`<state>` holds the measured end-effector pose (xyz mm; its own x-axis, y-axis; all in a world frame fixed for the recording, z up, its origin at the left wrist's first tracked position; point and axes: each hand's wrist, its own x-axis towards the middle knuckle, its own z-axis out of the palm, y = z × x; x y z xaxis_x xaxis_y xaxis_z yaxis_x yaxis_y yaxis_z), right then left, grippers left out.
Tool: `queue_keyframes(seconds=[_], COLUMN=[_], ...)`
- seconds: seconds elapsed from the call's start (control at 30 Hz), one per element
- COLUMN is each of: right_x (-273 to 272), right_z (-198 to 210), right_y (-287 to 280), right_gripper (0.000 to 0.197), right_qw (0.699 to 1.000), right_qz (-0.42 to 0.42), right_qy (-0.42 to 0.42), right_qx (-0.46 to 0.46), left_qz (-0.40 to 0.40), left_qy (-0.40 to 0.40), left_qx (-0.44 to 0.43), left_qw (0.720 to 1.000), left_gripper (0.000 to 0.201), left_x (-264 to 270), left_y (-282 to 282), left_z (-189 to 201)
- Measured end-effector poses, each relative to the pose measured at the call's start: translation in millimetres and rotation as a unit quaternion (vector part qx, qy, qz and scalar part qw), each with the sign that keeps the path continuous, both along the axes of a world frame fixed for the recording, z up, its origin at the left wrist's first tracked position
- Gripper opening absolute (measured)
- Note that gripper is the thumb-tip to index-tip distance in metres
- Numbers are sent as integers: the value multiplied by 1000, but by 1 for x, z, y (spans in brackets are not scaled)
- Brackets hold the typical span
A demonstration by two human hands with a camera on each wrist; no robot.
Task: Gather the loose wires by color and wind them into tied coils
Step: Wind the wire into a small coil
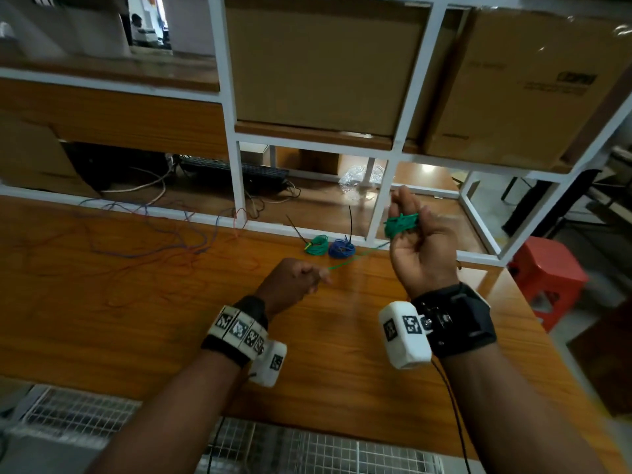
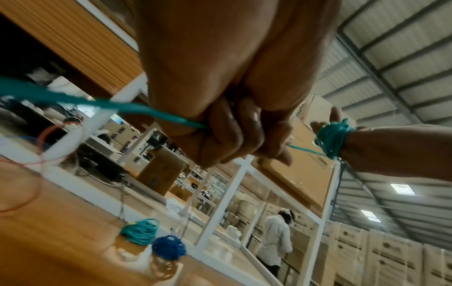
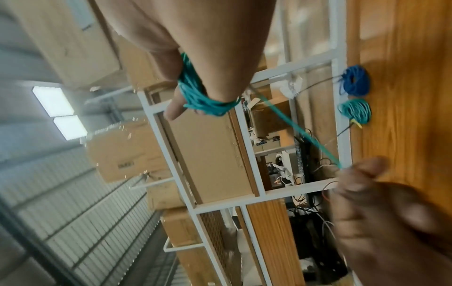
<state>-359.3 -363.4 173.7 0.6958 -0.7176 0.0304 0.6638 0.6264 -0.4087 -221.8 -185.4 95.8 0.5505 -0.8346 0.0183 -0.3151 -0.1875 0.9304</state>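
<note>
Nearest you are your two forearms, each strapped with a black band carrying a white block printed with square black-and-white markers. Your left hand (image 1: 294, 278) is curled into a fist over the bench (image 1: 136, 319), pinching a thin, smooth green wire (image 1: 355, 258) that runs taut up to your right hand (image 1: 419, 248). That hand is raised with the palm toward you, fingers mostly straight, and the wire is wound round them in a tight, tangled green bundle (image 1: 400, 224).

The bench is glossy orange-brown wood with visible grain. Two finished coils lie at its far edge, touching each other: one green coil (image 1: 316, 246) and one blue coil (image 1: 341, 248), both small, round rings of many turns, each with a thin black tie sticking up. To the left, loose red and blue wires (image 1: 164, 241) sprawl in long, thin loops across the bench; they are too tangled to count.

Behind the bench stands a white metal frame (image 1: 239, 172) holding large brown cardboard boxes (image 1: 325, 63). A red plastic stool (image 1: 547, 278) sits on the floor at right.
</note>
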Motion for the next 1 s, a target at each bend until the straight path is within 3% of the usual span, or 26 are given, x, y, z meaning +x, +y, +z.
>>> queue_keyframes(seconds=[0.07, 0.1, 0.13, 0.23, 0.37, 0.4, 0.5, 0.6, 0.63, 0.67, 0.77, 0.83, 0.93, 1.0], right_x=[2, 2, 3, -1, -8, -13, -31, -39, -39, -39, -36, -37, -34, -32], right_z=[-10, -18, -29, -60, -78, -76, -54, -49, -52, -58, -64, -64, -54, -40], right_y=[-9, -9, -9, -6, -4, -2, 9, 24, 30, 37, 55, 67, 80, 84], right_gripper=[37, 33, 30, 31, 38, 44, 52, 48, 49, 49, 38, 29, 28, 28], right_qw=[994, 979, 942, 749, 554, 535, 542, 479, 477, 505, 652, 729, 803, 831], right_qz=[-66, -93, -123, -185, 8, 41, 187, 341, 367, 383, 436, 465, 481, 476], right_qy=[72, 150, 244, 439, 546, 553, 539, 487, 461, 438, 356, 265, 142, 69], right_qx=[-40, -106, -197, -460, -629, -638, -617, -646, -652, -638, -508, -427, -322, -280], left_qz=[5, 3, 1, 4, 35, 45, 48, 45, 47, 51, 52, 42, 36, 40], left_qy=[-4, -5, -16, -95, -200, -213, -229, -227, -229, -231, -204, -168, -102, -61], left_qx=[20, 16, 12, 23, 42, 36, 43, 18, 4, -9, -37, -51, -70, -52], left_qw=[1000, 1000, 1000, 995, 978, 975, 971, 973, 972, 972, 977, 984, 992, 996], left_gripper=[22, 21, 21, 17, 10, 11, 14, 16, 15, 12, 14, 19, 15, 19], left_x=[-2, -2, -3, 0, 19, 27, 45, 50, 51, 52, 57, 60, 62, 59], left_y=[15, 22, 28, 39, 55, 59, 66, 58, 52, 46, 25, 14, 1, -5], left_z=[-12, -16, -16, 1, 33, 38, 47, 57, 61, 66, 71, 71, 67, 58])
